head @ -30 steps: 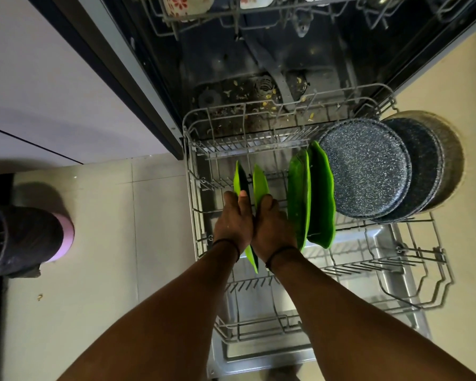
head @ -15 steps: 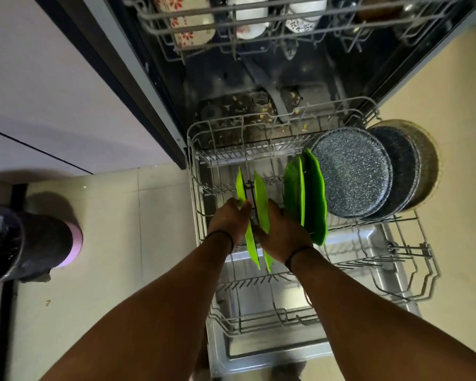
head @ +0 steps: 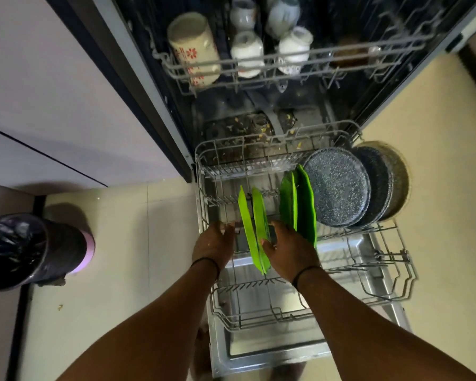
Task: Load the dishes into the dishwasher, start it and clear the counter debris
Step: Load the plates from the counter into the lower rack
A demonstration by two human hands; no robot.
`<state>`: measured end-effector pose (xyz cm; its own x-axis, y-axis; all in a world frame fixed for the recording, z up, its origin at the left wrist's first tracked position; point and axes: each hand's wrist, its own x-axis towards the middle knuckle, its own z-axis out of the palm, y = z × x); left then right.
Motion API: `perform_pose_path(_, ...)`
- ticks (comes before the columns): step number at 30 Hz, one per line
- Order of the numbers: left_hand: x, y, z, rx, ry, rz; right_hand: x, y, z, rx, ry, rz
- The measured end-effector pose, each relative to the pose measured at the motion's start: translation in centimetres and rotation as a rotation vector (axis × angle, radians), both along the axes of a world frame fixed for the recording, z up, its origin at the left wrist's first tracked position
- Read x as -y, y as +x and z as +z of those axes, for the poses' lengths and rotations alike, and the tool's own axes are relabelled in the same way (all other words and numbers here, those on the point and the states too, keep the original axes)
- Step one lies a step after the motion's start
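Two small green plates [head: 254,232] stand on edge side by side in the middle of the pulled-out lower rack [head: 391,273], their bottom edges down among the wire prongs. The right hand [head: 292,251] has its thumb against the near rim of the right-hand plate, though whether the other fingers curl round it I cannot tell from here. The left hand [head: 214,244] sits just left of the pair with its fingers curled down toward the rack wires, apparently no longer gripping a plate. A second ago both hands were pressed close together around the pair; now they have drawn apart and the plates lean a little away from each other, which suggests they are settled in their slots and this bit of loading is nearly finished. Just to the right stand two larger green plates [head: 300,204], then a row of speckled dark plates [head: 338,185] at the rack's far right corner. Behind, the upper rack [head: 286,67] holds a flowered mug [head: 194,50] and several pale cups [head: 246,50]. Food scraps dot the dishwasher floor [head: 248,130]. On the cream tiled floor [head: 121,243] to the left is a bin [head: 36,251] lined with a black bag, beside pale cabinet doors [head: 52,92].
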<state>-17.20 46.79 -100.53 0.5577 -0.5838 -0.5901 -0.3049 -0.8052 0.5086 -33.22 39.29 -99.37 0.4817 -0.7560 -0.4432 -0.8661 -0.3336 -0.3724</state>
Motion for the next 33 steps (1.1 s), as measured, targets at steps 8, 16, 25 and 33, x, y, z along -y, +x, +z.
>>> perform_pose_path(8,-3.9,-0.7,10.7,0.057,0.075,-0.094,-2.2,-1.0,11.0,-0.054,0.032,0.040)
perform_pose_path(16,-2.9,0.9,26.8,0.238,0.019,-0.126,-0.4,0.8,26.7,0.042,-0.044,0.139)
perform_pose_path(25,-3.7,5.4,47.5,0.602,-0.126,-0.131,2.1,6.1,46.4,0.241,-0.403,0.339)
perform_pose_path(33,-9.0,11.5,55.7,0.851,-0.188,0.034,-1.5,14.8,56.3,0.361,-0.576,0.537)
